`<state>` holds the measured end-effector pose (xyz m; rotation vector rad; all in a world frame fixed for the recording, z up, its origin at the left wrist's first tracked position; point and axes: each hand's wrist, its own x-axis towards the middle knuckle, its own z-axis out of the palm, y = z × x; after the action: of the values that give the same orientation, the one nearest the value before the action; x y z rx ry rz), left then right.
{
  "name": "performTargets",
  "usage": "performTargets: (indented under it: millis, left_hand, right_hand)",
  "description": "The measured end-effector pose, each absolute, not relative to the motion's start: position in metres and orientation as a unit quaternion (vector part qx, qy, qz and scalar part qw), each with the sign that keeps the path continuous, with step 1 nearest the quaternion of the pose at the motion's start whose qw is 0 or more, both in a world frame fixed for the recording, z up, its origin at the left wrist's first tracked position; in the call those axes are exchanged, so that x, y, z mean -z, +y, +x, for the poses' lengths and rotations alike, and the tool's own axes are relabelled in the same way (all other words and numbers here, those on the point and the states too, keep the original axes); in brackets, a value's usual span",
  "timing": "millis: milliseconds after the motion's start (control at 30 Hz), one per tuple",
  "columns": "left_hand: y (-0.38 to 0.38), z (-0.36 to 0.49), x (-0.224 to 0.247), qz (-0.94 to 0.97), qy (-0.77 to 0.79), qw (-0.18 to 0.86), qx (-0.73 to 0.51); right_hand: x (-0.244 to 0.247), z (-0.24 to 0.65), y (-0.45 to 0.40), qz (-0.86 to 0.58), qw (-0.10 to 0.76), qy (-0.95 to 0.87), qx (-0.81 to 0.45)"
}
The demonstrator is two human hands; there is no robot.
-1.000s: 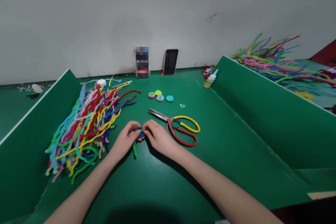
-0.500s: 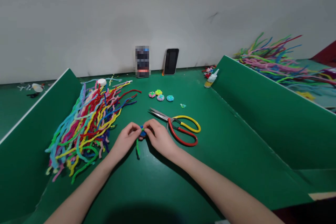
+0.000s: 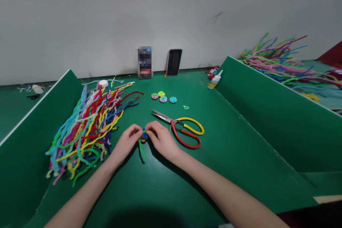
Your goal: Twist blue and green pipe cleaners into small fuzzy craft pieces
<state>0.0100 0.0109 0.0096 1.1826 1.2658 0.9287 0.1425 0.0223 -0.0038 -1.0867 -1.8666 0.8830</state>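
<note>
Between my two hands is a small blue piece of pipe cleaner (image 3: 144, 136) with a green pipe cleaner (image 3: 142, 150) running across it; the green tail hangs down toward the table. My left hand (image 3: 130, 138) pinches it from the left, thumb and fingertips together. From the right, my right hand (image 3: 159, 137) grips it the same way, and the fingers hide much of the piece. Just right of my right hand lie scissors (image 3: 175, 123) with one red and one yellow handle, blades pointing away to the left.
A pile of coloured pipe cleaners (image 3: 91, 124) lies at left. Several small round flower pieces (image 3: 163, 99) sit beyond the scissors. Two phones (image 3: 174, 62) lean on the back wall. A glue bottle (image 3: 215, 80) stands by the right green panel (image 3: 278, 121); more pipe cleaners (image 3: 283, 64) lie beyond.
The green tail has swung slightly to the right and hangs a little lower. Both hands have shifted a touch to the left, keeping their grip.
</note>
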Motion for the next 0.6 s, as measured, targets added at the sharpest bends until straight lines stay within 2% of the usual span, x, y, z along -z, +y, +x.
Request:
performTargets:
  millis: [600]
  left_hand:
    - [0.0103,0.0098,-0.0121,0.434,0.525,0.620,-0.388]
  right_hand:
    - [0.0076,0.1414,0.0198,-0.409,0.368,-0.779,-0.302]
